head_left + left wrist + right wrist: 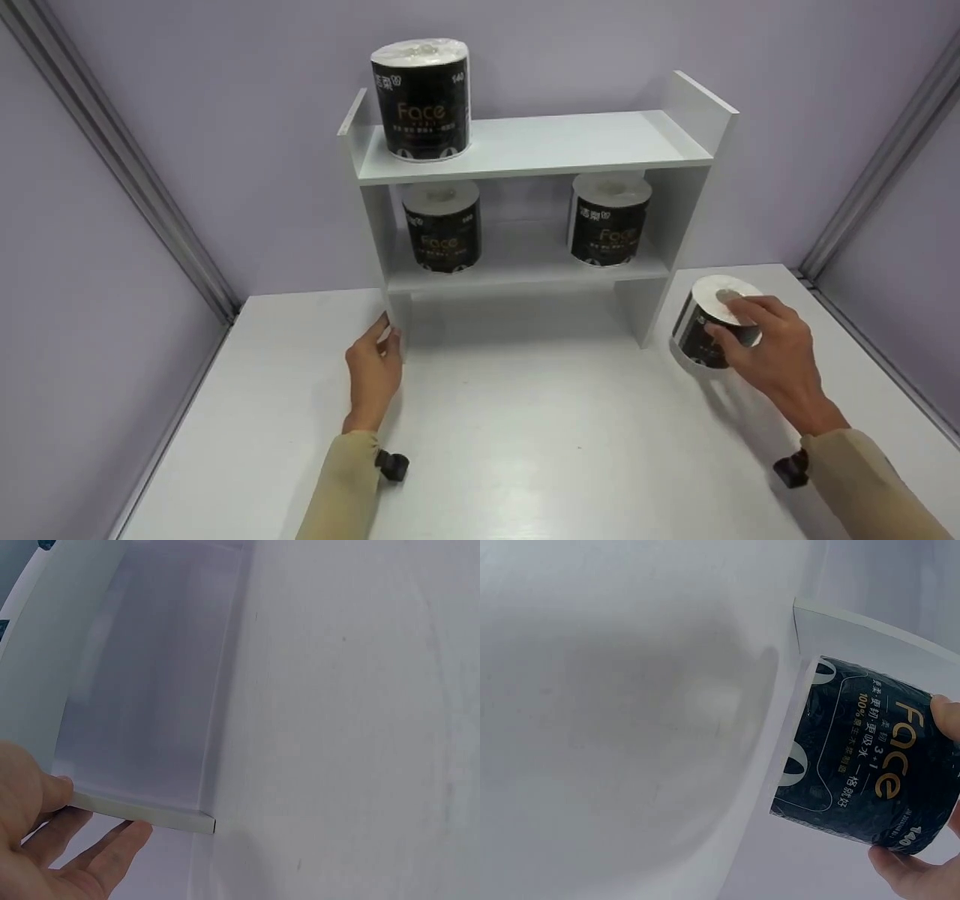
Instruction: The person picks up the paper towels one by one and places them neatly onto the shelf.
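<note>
My left hand pinches the front edge of the lower left side panel of a white shelf. In the left wrist view, the thumb lies inside the panel and the fingers outside it. To the right of the shelf, my right hand grips a toilet paper roll near its top, thumb on the near side. This roll has a black wrapper with gold "Face" lettering, clear in the right wrist view, and leans slightly, its base at the white tabletop.
One more roll stands on the shelf's top board at the left. On the middle board are two others, one left and one right. Pale walls with metal corner posts enclose the white table.
</note>
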### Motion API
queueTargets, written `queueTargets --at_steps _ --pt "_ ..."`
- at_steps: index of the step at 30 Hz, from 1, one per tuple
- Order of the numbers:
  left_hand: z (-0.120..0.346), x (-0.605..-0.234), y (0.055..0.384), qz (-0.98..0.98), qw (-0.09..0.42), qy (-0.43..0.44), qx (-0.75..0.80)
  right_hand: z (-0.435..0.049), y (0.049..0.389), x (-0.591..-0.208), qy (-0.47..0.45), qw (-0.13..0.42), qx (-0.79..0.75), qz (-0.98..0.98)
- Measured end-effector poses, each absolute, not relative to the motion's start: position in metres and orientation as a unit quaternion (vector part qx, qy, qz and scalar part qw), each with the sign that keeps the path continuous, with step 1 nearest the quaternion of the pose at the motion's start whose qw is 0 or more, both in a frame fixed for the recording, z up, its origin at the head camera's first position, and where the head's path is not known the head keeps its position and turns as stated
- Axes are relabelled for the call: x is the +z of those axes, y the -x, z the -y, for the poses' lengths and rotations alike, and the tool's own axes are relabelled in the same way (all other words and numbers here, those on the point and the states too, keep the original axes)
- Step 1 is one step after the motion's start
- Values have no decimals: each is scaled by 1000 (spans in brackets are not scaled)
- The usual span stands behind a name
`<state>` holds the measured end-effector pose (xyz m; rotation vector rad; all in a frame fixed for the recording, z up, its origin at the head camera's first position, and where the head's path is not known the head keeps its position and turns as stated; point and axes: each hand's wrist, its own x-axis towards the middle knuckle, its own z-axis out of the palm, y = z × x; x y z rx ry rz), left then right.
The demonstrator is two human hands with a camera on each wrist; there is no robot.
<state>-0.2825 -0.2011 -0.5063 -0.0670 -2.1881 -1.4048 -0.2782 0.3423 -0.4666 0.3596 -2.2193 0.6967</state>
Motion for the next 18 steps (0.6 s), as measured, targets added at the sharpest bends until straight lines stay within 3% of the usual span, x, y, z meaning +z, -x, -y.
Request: queueTargets --at_steps 18 --pt "201 -505 281 808 251 19 -532 -340 272 -451 -154 398 275 861"
